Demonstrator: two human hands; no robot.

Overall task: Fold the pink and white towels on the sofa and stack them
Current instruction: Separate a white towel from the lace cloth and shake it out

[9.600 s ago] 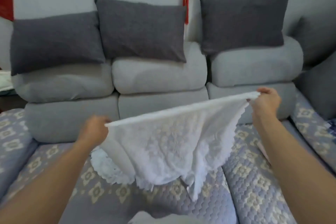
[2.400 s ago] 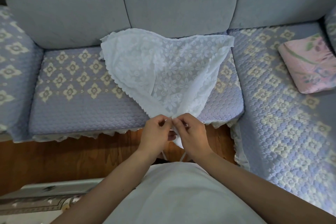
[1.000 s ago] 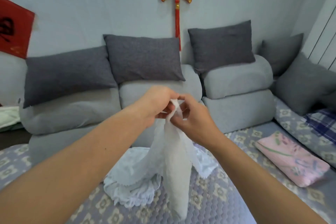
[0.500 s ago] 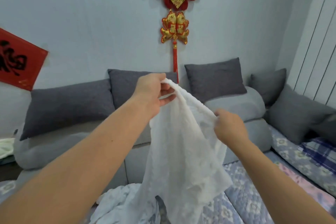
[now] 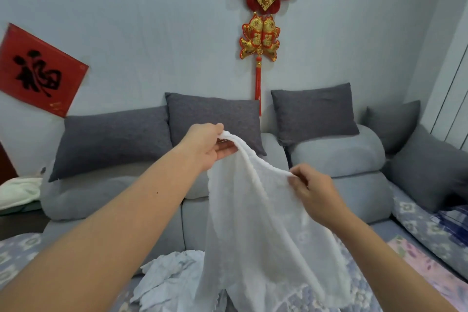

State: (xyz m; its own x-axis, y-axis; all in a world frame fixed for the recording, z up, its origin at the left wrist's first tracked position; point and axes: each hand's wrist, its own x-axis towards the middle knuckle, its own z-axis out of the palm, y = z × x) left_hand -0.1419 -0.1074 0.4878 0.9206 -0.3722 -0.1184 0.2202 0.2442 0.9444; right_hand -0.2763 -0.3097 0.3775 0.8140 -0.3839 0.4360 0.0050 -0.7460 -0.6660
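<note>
The left hand [image 5: 207,145] pinches the top edge of the white towel [image 5: 255,223], held up unfolded over the sofa [image 5: 336,157]. The right hand [image 5: 312,191] pinches the same edge lower down. At far right the pink towel [image 5: 430,268] lies on the seat, seemingly folded; white folding and stacking remain.

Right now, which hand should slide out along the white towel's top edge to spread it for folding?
The right hand, probably. It pinches the white towel partway along the edge with slack beyond, while the left hand anchors the raised end.
</note>
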